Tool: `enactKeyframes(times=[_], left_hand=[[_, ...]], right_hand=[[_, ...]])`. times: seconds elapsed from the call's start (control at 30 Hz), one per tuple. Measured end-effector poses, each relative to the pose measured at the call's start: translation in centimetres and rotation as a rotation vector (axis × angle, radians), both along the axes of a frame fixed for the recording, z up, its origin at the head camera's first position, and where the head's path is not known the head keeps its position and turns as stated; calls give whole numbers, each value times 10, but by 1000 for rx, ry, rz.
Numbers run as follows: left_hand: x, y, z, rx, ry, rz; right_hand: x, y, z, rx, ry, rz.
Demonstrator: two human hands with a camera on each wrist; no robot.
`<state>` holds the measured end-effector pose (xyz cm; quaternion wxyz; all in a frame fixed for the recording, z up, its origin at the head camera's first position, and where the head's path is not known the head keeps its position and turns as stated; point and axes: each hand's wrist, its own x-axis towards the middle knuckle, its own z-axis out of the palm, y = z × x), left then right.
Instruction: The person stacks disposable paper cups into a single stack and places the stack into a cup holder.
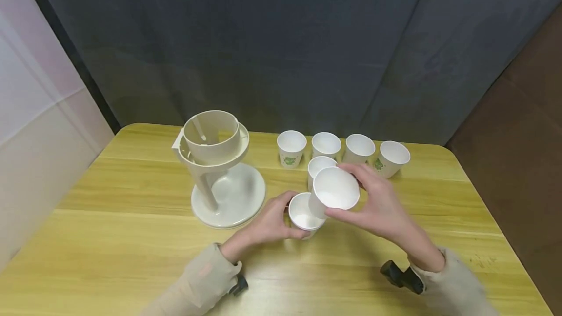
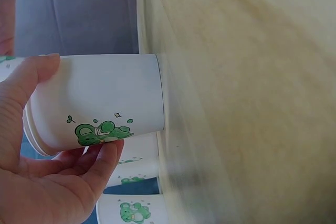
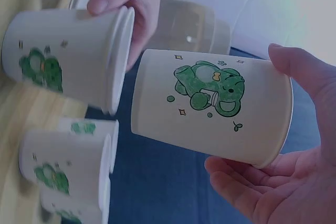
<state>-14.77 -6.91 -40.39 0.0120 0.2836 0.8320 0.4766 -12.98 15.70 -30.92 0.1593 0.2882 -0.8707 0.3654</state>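
Note:
My left hand (image 1: 272, 221) grips a white paper cup (image 2: 105, 95) around its side, and the cup stands upright on the table. A doubled rim shows there, so at least two cups are nested. My right hand (image 1: 377, 204) holds another paper cup (image 3: 210, 106) between thumb and fingers, raised off the table and tilted. It hangs just above and right of the left hand's cup in the head view. Green bear prints mark both. Behind the raised cup stands a single paper cup (image 1: 319, 165), partly hidden.
Several paper cups (image 1: 291, 148) stand in a row near the back edge of the wooden table (image 1: 131, 238). To the left is an off-white plastic stand (image 1: 212, 152) with a cylinder, a ring and a round base. A dark cloth (image 1: 263, 48) hangs behind.

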Motion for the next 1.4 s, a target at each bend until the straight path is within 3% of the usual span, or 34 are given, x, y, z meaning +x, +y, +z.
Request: enactKeyframes(times=[0.4,0.83,1.4], left_hand=[[1,1,3,-18,-8,17],[2,1,1,23,-35,-1],[1,-1,2,-3,-6,-6]], right_hand=[[-9,-23,-22,-40,-70,90],[-10,-30,-47,5,-106,106],[-15,-30,-71,-5,-164,156]])
